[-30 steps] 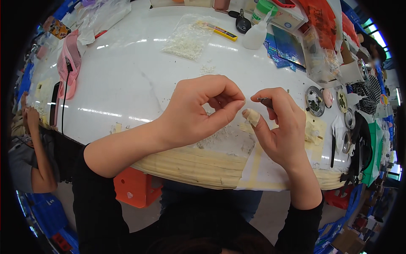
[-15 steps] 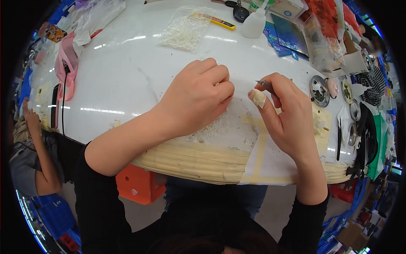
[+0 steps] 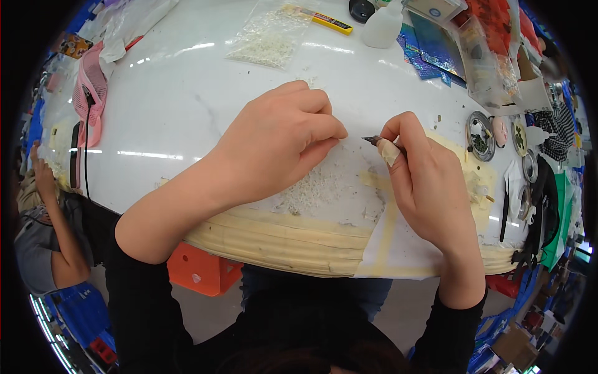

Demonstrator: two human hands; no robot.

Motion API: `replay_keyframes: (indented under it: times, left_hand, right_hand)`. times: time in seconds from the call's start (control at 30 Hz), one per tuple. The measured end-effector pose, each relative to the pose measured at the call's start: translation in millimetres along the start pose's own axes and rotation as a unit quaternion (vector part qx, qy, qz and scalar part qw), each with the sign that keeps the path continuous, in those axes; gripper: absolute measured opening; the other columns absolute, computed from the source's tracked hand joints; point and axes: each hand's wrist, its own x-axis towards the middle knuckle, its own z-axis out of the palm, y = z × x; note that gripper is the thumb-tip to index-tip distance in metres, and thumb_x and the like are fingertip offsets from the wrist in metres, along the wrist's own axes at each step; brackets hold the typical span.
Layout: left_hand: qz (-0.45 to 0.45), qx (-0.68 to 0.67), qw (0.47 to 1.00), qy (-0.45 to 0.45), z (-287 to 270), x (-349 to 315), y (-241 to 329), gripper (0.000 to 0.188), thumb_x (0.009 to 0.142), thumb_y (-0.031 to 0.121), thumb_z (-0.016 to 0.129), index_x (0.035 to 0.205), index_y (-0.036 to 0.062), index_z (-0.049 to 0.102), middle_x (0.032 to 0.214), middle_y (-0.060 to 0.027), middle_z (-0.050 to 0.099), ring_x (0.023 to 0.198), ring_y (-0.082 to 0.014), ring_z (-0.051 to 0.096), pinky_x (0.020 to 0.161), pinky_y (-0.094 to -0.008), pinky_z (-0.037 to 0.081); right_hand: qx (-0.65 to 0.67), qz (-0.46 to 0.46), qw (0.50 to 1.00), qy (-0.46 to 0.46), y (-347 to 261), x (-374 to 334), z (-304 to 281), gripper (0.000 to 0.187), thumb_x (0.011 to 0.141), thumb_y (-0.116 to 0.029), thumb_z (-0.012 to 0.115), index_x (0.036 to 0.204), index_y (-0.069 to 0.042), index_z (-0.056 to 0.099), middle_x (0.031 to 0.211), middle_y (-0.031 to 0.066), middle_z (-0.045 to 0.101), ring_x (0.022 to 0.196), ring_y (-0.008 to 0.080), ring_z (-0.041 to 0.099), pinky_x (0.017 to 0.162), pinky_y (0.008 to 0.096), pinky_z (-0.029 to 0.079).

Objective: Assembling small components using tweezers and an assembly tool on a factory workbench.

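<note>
My left hand (image 3: 280,134) is closed in a pinch above the white table, thumb against forefinger. Whatever is between those fingertips is too small or hidden to make out. Opposite it, my right hand (image 3: 430,181) grips a small dark tool with a pointed metal tip (image 3: 372,139), which points left toward the left fingertips and stays apart from them. Beige tape (image 3: 389,151) wraps the right thumb. Pale crumbs and flakes (image 3: 311,192) lie scattered on the table below the left hand.
A clear bag of pale bits (image 3: 265,50), a yellow cutter (image 3: 333,23) and a white squeeze bottle (image 3: 382,26) lie beyond my hands. Round metal tins (image 3: 480,137) stand at right. Tape pads the table's front edge (image 3: 280,240). Another person's arm (image 3: 59,215) shows at far left.
The left fingers have turned so their pinched tips point right. In the right hand the tool has swung to point left, and that hand has shifted slightly right and down.
</note>
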Motion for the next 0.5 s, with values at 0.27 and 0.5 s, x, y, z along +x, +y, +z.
replay_keyframes:
  times: [0.27,0.5]
  left_hand:
    - [0.011,0.007,0.999,-0.03,-3,-1,3,0.019,0.074,0.001,0.072,0.092,0.0058,0.071,0.081,-0.0033,0.059,0.076,-0.0215,0.055,0.065,-0.0322,0.047]
    - [0.024,0.044,0.997,-0.05,-7,-2,11,0.019,0.072,0.002,0.074,0.09,0.0059,0.072,0.08,-0.0022,0.06,0.074,-0.0203,0.056,0.062,-0.0314,0.048]
  right_hand:
    - [-0.061,-0.05,0.996,0.026,5,-1,4,0.017,0.079,0.0,0.06,0.093,-0.006,0.053,0.08,0.0093,0.057,0.076,0.0292,0.06,0.062,0.0401,0.048]
    - [-0.063,-0.054,0.996,0.025,5,0,8,0.02,0.077,0.001,0.062,0.094,-0.006,0.054,0.081,0.0082,0.055,0.077,0.0276,0.06,0.061,0.0383,0.048]
